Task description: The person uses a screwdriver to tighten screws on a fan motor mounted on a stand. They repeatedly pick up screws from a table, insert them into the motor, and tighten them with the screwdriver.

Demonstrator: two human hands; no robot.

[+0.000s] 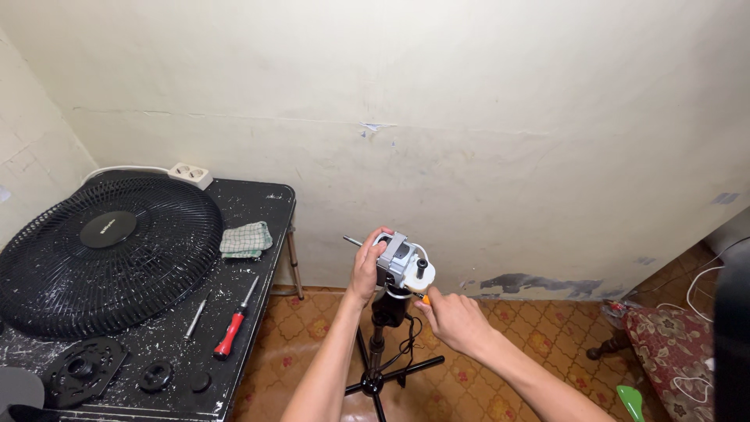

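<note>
Standing on a black stand (377,344), the fan motor (402,262) is gripped by the left hand (366,266); just below it, an orange-handled tool (424,298) is pinched in the right hand (457,320).

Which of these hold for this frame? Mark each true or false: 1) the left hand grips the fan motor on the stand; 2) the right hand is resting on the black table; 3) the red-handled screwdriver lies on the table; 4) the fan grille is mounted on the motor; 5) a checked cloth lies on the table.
1) True: the left hand grips the fan motor atop its stand.
2) False: the right hand is at the motor's underside, holding a small orange-tipped tool.
3) True: the red-handled screwdriver lies on the black table.
4) False: the fan grille lies on the table.
5) True: the checked cloth lies beside the grille.
</note>
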